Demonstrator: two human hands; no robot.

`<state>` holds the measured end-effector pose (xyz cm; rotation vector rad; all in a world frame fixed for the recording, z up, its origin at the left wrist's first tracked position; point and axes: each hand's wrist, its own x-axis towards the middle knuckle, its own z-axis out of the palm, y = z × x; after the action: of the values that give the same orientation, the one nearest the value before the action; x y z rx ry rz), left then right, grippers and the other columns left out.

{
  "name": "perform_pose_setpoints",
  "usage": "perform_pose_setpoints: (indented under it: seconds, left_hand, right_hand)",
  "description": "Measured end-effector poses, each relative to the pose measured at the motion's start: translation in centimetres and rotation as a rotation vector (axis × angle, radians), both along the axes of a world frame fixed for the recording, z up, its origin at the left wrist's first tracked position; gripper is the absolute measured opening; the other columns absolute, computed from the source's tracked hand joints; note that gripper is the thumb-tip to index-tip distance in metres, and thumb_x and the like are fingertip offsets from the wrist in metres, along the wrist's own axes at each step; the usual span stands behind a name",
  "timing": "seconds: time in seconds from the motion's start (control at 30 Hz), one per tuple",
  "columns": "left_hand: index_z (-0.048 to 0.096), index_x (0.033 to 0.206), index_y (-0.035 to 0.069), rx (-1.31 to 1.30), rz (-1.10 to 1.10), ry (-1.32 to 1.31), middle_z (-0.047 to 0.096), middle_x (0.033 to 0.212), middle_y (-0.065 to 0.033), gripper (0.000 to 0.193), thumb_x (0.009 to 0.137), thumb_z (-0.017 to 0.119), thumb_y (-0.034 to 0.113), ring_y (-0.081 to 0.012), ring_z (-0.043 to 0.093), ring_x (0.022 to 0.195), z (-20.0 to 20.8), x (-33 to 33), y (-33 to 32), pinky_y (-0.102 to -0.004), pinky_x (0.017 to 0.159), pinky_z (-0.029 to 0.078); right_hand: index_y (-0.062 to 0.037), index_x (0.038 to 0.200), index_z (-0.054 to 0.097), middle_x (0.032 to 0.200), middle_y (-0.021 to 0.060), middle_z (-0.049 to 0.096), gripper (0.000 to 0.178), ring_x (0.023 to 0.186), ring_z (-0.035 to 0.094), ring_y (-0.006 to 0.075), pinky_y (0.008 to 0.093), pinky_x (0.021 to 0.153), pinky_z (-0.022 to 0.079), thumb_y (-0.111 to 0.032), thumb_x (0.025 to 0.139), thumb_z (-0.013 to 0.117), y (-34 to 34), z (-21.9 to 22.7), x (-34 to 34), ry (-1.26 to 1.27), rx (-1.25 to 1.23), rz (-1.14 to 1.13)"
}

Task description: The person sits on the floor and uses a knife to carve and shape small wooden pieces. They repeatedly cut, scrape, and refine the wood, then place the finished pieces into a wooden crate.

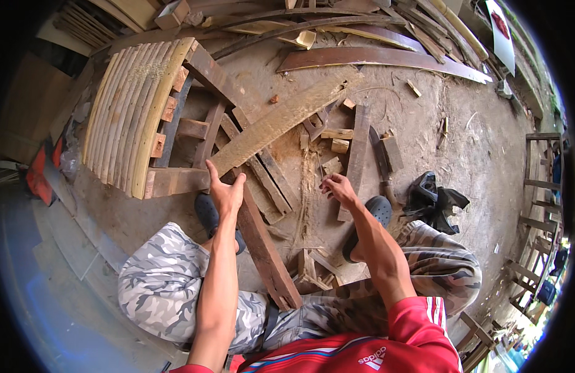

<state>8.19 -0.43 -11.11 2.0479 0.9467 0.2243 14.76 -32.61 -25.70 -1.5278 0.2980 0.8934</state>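
A long yellowish plank (287,118) slants from my left hand up toward the far right, its near end over dark timbers. My left hand (226,194) grips that near end, with thumb and forefinger spread to either side of it. Beneath runs a dark wooden beam (262,242), reaching back to my lap. My right hand (339,188) hovers over the floor between the plank and my right foot, fingers curled together; anything within them is too small to make out. Close by lie a dark board (357,155) and a long curved blade (381,163).
A slatted wooden piece (129,112) on a heavy frame stands at far left. Wood offcuts (339,140) lie mid-floor. A black plastic bag (433,202) sits right of my foot. Long boards (381,57) are stacked at the back; a wooden rack (539,205) stands far right.
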Motion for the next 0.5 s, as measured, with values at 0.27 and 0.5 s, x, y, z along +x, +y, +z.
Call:
perform_pose_setpoints:
  seconds: [0.27,0.5]
  left_hand:
    - [0.016,0.159,0.005,0.010,-0.001,0.025,0.046,0.148,-0.0292,0.111,0.071,0.081,0.021,-0.0356,0.049,0.135,-0.2,0.2,-0.3,-0.0354,0.112,0.039]
    - [0.016,0.159,0.005,0.019,-0.009,0.007,0.046,0.148,-0.0291,0.110,0.071,0.080,0.021,-0.0361,0.049,0.136,0.2,0.3,-0.2,-0.0363,0.112,0.039]
  right_hand:
    - [-0.0009,0.103,0.066,0.088,0.0081,0.071,0.018,0.071,0.067,0.0131,0.0283,0.057,0.053,-0.017,0.095,0.064,-7.8,2.5,4.4,-0.140,-0.153,-0.272]
    - [-0.0068,0.116,0.066,0.101,0.0168,0.074,0.034,0.083,0.072,0.0315,0.0436,0.069,0.057,-0.033,0.094,0.067,-10.3,0.5,3.0,-0.682,-0.949,-0.350]
